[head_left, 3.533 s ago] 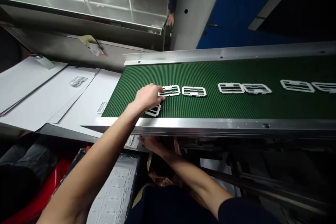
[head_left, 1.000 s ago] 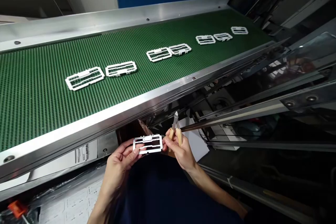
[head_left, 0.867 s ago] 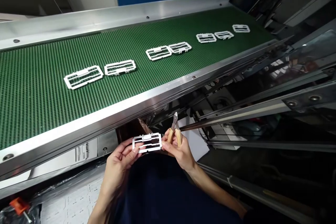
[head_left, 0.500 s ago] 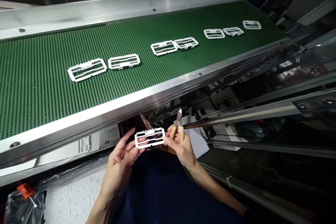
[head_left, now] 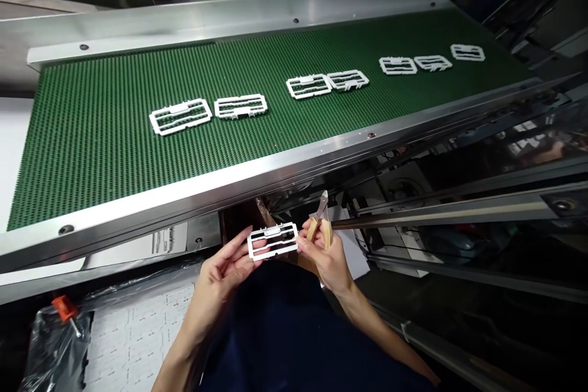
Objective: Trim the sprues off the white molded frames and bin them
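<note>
A white plastic frame point(head_left: 274, 249) with long slots is held up in front of the conveyor's near edge. My left hand point(head_left: 225, 269) grips its left end, some fingers showing behind the slots. At its right end, the thumb and fingertips of my right hand point(head_left: 328, 257) touch the frame. That same hand also holds cutting pliers point(head_left: 323, 220) with yellowish handles, jaws pointing up and slightly apart. Similar white frames, such as this one point(head_left: 180, 116) and its neighbour point(head_left: 241, 106), lie on the green belt point(head_left: 114, 153).
The conveyor's metal rail point(head_left: 206, 184) runs across just beyond my hands. An orange-handled tool point(head_left: 65, 308) lies on clear plastic at lower left, beside a white patterned sheet point(head_left: 138, 337). Metal bars point(head_left: 441, 205) of a machine stand at right.
The view has shifted left, so the conveyor, its frames and both hands appear farther right, and the belt's left end now shows. Both hands keep their hold on the white frame and pliers.
</note>
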Tool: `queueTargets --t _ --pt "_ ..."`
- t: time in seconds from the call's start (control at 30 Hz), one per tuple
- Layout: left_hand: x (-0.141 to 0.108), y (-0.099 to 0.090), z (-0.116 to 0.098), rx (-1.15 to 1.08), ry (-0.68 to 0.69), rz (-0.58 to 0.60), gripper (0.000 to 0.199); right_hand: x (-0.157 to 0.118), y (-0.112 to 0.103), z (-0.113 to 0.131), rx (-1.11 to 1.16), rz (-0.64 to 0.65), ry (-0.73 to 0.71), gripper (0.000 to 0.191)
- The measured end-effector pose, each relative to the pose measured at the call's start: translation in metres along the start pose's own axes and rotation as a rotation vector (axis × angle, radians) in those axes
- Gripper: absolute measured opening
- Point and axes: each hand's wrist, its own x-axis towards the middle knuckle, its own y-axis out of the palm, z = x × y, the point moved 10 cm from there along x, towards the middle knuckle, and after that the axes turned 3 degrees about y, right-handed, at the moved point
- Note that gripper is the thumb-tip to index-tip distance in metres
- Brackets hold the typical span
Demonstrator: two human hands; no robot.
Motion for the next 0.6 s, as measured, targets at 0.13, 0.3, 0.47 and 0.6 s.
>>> queueTargets --t 0.13,0.3,0.47,0.6 --pt "0.003 -0.003 0.001 0.126 0.005 0.001 0.055 0.000 0.001 0.005 -0.034 0.000 -0.029 0.030" --pt "0.003 -0.006 -0.035 0.856 0.312 -0.178 0.042 -0.010 0.011 0.023 -0.416 -0.021 -0.110 0.021" --pt "-0.008 0.041 -0.043 1.099 0.597 0.064 0.026 -0.028 0.032 0.031 -0.732 0.038 -0.223 0.016" --pt "-0.007 0.043 -0.020 1.035 0.451 0.205 0.023 -0.035 0.041 0.018 -0.805 0.139 -0.143 0.018"
